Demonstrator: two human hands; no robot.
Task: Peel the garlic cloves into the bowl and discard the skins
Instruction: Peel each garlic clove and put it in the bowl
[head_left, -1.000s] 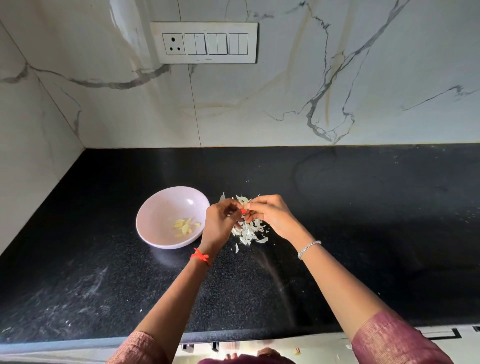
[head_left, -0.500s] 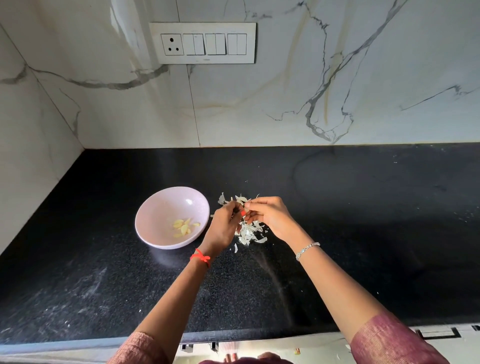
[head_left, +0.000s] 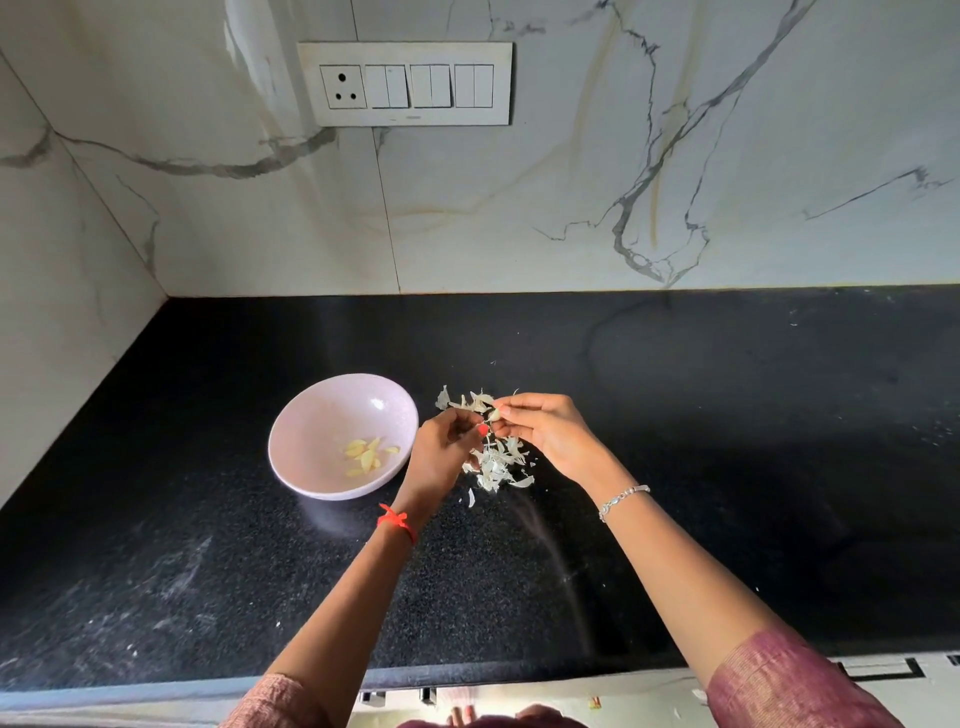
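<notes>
- Our right hand (head_left: 550, 436) was curled, its thumb and first fingers pinching a small garlic clove (head_left: 494, 414) at their tips, just above the counter (head_left: 727, 415).
- Our left hand (head_left: 447, 457) met it from nine o'clock with fingers curled in and the red-nailed thumb right beside the clove. We could not tell whether it gripped the clove, a shred of skin or nothing.
- Loose garlic skins (head_left: 498, 462) lay heaped on the counter at six o'clock of the clove, between our two wrists. A few more showed past the fingertips at eleven o'clock.
- At nine o'clock of the left hand stood a pale bowl (head_left: 291, 415), upright, close to the hand. We could not tell whether they touched.
- Several yellowish peeled cloves (head_left: 368, 456) lay in the bottom of the bowl, toward its three o'clock side.
- We wore a red thread (head_left: 397, 521) on the left wrist and a silver bracelet (head_left: 621, 499) on the right.
- On the marble wall (head_left: 571, 182) at twelve o'clock sat a white switch panel (head_left: 405, 83) with one socket at its left end.
</notes>
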